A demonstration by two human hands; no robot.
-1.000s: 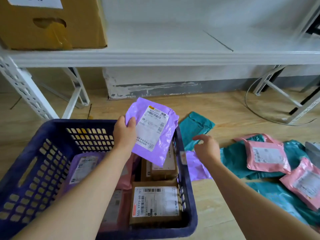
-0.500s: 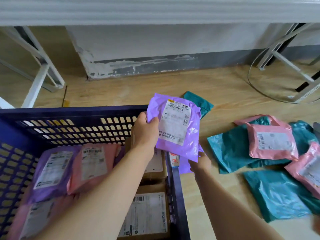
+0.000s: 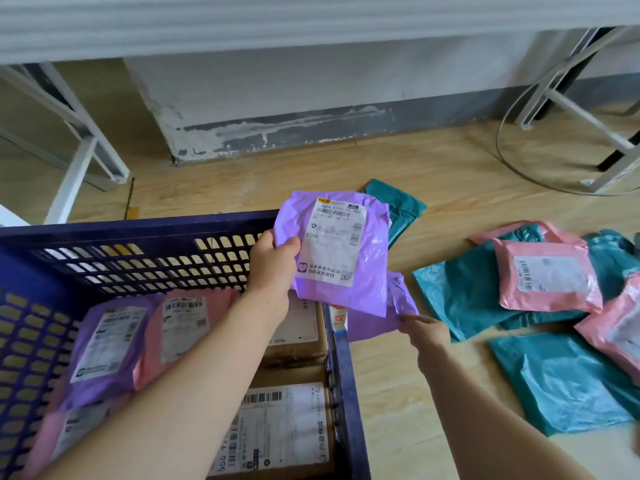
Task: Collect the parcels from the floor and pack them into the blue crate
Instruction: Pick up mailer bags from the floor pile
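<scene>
Pale wood floor (image 3: 398,393) under a scuffed white wall (image 3: 311,81). The left hand (image 3: 273,261) grips a purple parcel (image 3: 343,251) above the blue crate (image 3: 138,225)'s far right corner. The right hand (image 3: 427,336) seems to pinch a second purple bag (image 3: 372,323) lying just beside the crate.

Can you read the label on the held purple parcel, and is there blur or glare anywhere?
Head view: even light; the label on the held purple parcel shows E008, fine print blurred; the white shelf edge is smeared; sheen on the front teal parcel; the floor purple parcel pinched by the right hand looks darker.
</scene>
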